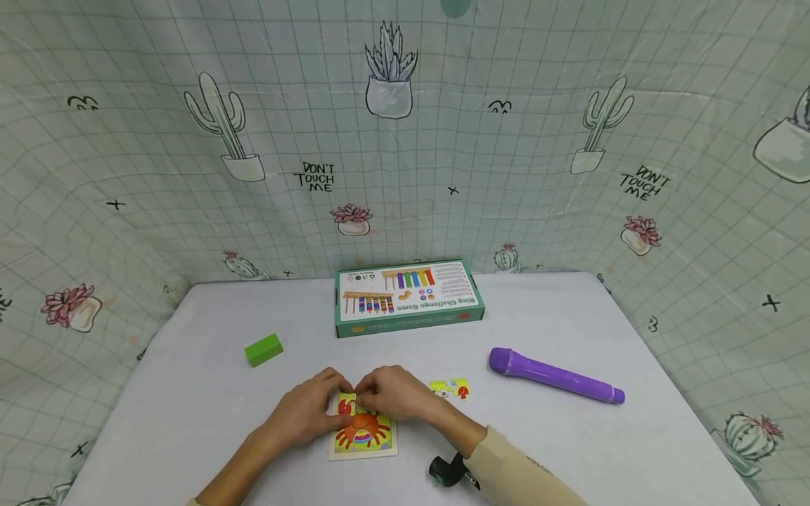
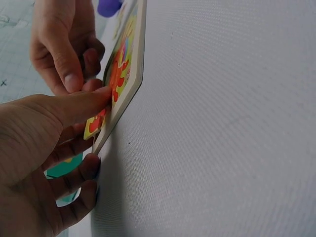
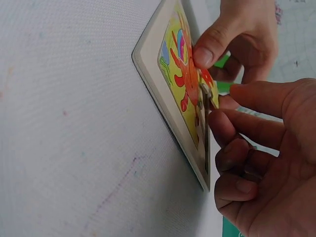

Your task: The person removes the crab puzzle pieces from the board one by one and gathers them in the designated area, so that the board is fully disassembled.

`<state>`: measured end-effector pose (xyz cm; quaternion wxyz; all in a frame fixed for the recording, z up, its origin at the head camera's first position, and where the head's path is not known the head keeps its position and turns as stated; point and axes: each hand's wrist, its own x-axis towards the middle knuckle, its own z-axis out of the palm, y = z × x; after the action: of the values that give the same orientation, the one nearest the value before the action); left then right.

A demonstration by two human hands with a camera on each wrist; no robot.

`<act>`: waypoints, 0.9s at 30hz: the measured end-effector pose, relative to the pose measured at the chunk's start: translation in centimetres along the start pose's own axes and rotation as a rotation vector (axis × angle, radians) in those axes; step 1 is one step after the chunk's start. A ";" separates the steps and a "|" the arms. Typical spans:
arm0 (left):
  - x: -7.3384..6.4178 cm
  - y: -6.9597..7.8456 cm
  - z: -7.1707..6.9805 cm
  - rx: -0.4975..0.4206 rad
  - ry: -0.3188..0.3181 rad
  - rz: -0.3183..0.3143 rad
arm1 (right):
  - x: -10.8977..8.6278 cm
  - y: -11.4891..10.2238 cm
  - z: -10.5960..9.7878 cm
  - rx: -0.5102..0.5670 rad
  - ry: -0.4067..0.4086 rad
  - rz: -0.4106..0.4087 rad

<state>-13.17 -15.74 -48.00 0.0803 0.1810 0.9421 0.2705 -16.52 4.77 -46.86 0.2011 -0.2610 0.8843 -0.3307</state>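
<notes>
A crab jigsaw puzzle (image 1: 363, 425) lies in its pale wooden tray (image 1: 363, 455) near the table's front. My left hand (image 1: 306, 411) holds it from the left, thumb pressing on the crab and fingers around the far edge. At the puzzle's far side, my right hand (image 1: 399, 393) pinches a yellow and red puzzle piece (image 3: 214, 98) between thumb and fingertips. The piece stands tilted up from the tray in the right wrist view, and my fingers partly hide it. Loose puzzle pieces (image 1: 451, 388) lie to the right of my right hand.
Behind the puzzle lies a green Ring Challenge Game box (image 1: 408, 299). A green block (image 1: 264, 349) is at the left, a purple toy microphone (image 1: 557, 376) at the right. Beside my right sleeve sits a black curved object (image 1: 446, 471). A patterned cloth (image 1: 418, 154) hangs behind the table.
</notes>
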 end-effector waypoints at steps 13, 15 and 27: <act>-0.2 0.2 -0.1 0.011 0.015 0.014 | 0.1 -0.1 0.2 0.078 0.040 -0.033; -0.2 0.2 0.0 0.019 0.020 0.017 | 0.1 -0.2 0.3 0.090 0.039 -0.042; -0.1 0.4 -0.2 0.035 0.019 0.008 | 0.0 -0.5 0.0 0.124 0.072 -0.071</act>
<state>-12.97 -15.58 -47.60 0.0672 0.1836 0.9467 0.2559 -16.32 4.44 -46.52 0.1730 -0.2672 0.8590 -0.4010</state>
